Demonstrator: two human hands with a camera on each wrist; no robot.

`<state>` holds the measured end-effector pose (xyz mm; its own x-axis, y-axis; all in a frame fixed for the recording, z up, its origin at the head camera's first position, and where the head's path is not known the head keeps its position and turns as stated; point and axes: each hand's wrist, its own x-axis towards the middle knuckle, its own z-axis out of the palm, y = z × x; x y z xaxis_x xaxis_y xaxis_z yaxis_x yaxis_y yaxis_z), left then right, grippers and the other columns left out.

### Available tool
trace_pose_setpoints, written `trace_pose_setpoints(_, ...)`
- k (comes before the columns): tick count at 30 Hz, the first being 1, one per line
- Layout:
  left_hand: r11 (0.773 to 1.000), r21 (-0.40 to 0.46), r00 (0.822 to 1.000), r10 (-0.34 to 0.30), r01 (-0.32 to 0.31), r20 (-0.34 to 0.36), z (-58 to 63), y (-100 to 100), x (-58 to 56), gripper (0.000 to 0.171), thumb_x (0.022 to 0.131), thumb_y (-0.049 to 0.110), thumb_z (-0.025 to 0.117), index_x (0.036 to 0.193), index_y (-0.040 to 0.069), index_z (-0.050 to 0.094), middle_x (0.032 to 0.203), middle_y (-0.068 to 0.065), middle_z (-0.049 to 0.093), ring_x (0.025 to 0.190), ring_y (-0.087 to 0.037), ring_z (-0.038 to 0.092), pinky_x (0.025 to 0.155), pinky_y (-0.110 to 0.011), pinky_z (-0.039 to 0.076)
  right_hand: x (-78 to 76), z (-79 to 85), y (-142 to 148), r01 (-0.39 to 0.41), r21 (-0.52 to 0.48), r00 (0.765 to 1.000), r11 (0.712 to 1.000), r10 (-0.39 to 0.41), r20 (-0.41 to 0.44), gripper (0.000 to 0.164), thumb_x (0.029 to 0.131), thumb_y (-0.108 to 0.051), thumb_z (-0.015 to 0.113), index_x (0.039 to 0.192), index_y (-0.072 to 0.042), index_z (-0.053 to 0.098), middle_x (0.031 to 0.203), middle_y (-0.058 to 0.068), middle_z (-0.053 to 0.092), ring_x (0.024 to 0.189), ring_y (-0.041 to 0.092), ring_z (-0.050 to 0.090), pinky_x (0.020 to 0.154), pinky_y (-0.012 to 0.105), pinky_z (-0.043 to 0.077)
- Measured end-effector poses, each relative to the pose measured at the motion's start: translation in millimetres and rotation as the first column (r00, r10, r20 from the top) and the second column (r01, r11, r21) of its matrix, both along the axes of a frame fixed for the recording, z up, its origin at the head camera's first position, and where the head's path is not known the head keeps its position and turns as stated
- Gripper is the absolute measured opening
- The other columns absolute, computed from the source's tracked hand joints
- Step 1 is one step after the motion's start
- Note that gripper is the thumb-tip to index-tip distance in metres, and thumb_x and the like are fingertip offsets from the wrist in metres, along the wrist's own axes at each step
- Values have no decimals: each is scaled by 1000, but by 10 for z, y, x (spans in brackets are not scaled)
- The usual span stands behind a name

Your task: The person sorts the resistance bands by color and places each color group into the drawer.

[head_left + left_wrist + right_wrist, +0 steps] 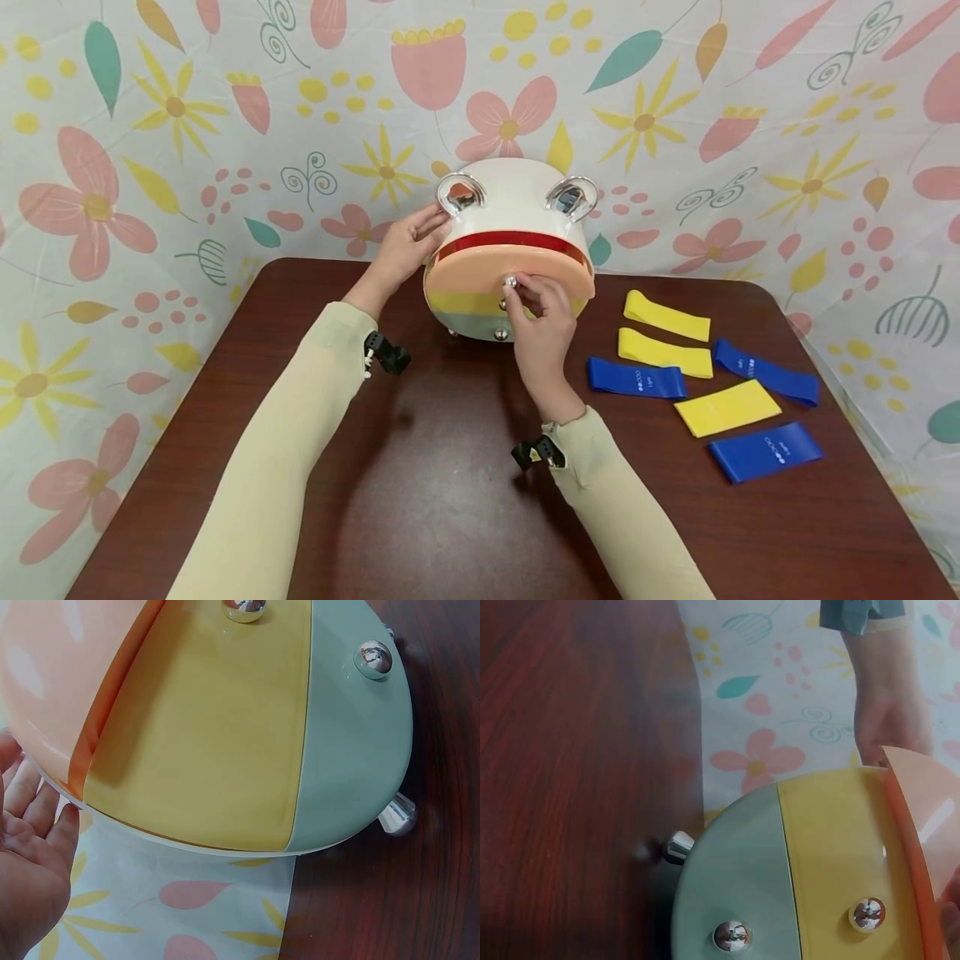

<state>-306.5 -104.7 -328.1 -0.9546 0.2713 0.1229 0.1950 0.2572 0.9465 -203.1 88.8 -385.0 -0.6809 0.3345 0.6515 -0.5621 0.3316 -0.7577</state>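
A small rounded drawer cabinet (517,187) with a white top and two chrome ring-shaped eyes stands at the back of the table. Its orange top drawer (476,265) sticks out a little, with a red gap above it. My right hand (543,325) pinches that drawer's silver knob (511,281) between thumb and fingers. My left hand (405,250) touches the cabinet's left side, its fingers fairly straight in the left wrist view. The yellow middle drawer (202,735) and the green bottom drawer (352,742) are closed. What lies inside the orange drawer is hidden.
Right of the cabinet lie several flat elastic loop bands, yellow ones (727,407) and blue ones (767,451). The dark wooden table (435,500) runs back to a flowered cloth backdrop (300,108).
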Motion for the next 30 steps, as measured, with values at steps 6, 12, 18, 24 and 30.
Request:
trace_pose_setpoints(6, 1000, -1, 1000, -5, 5, 8, 4, 10, 10, 61, 107, 22, 54, 160, 3, 31, 160, -16, 46, 153, -25, 41, 124, -39, 38, -71, 30, 7, -7, -6, 999, 1000, 8, 35, 24, 92, -9, 77, 110, 6, 76, 104, 24, 67, 93, 35, 73, 86, 13, 58)
trace_pose_setpoints(12, 1000, 12, 1000, -6, 6, 12, 4, 7, 8, 61, 106, 21, 55, 160, 3, 32, 160, -16, 46, 152, -25, 41, 124, -39, 39, -146, 41, 3, 0, 3, 999, 1000, 0, 41, 23, 92, -7, 76, 110, 6, 76, 103, 24, 67, 94, 34, 72, 87, 15, 59)
trace_pose_setpoints(18, 1000, 1, 1000, 9, -9, -6, 8, 5, -6, 60, 106, 20, 55, 159, 2, 35, 158, -16, 48, 151, -25, 43, 124, -38, 38, -196, 63, -4, 9, 14, 999, 1000, -10, 41, 22, 92, -7, 76, 110, 6, 76, 103, 24, 67, 95, 35, 73, 88, 31, 63)
trace_pose_setpoints(24, 1000, -16, 1000, 9, -9, -17, 6, 2, -21, 59, 106, 22, 55, 159, 3, 36, 157, -16, 49, 151, -25, 43, 124, -38, 39, -221, 85, -2, 16, 24, 999, 1000, -17, 43, 22, 92, -7, 76, 109, 7, 76, 102, 25, 67, 95, 37, 73, 88, 40, 63)
trace_pose_setpoints(30, 1000, -14, 1000, 6, -6, -19, 2, -12, -13, 59, 106, 21, 55, 159, 3, 36, 157, -16, 49, 151, -26, 43, 124, -39, 39, -227, 93, 23, -1, 44, 999, 999, -1, 54, 23, 92, -7, 76, 110, 8, 75, 104, 26, 67, 96, 37, 74, 88, 35, 64)
